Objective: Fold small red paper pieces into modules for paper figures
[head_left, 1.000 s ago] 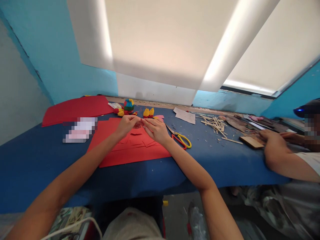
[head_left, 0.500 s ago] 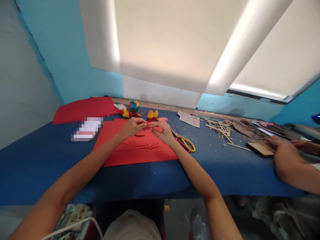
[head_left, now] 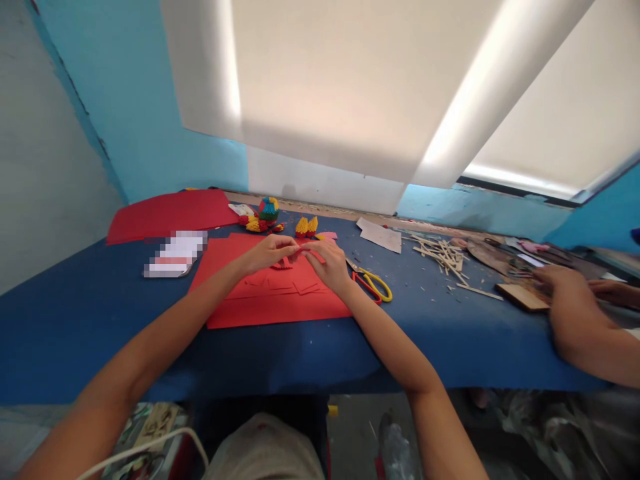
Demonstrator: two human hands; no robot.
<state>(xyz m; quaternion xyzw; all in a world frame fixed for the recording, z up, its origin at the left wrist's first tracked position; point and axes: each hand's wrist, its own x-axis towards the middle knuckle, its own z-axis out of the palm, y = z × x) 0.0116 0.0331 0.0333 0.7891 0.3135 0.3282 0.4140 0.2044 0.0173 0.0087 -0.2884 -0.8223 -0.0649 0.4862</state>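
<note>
My left hand (head_left: 273, 252) and my right hand (head_left: 327, 261) meet above a large red paper sheet (head_left: 280, 315). Between their fingertips they pinch a small piece of red paper (head_left: 301, 249), mostly covered by the fingers. Just below lies a short row of folded red paper pieces (head_left: 281, 265). Several cut red paper slips (head_left: 280, 288) are spread on the sheet nearer to me. Scissors (head_left: 374, 285) with yellow and red handles lie beside my right wrist.
Folded-paper models in several colours (head_left: 269, 211) and two yellow-red ones (head_left: 306, 227) stand behind my hands. A phone (head_left: 175, 257) and more red paper (head_left: 170, 215) lie left. Thin wooden sticks (head_left: 443, 257) lie right, near a co-worker's hand (head_left: 553, 277) and a wooden block (head_left: 523, 297).
My fingertips have drawn a little closer together around the small red paper, and my right-hand fingers are more bent. The whole view has shifted slightly.
</note>
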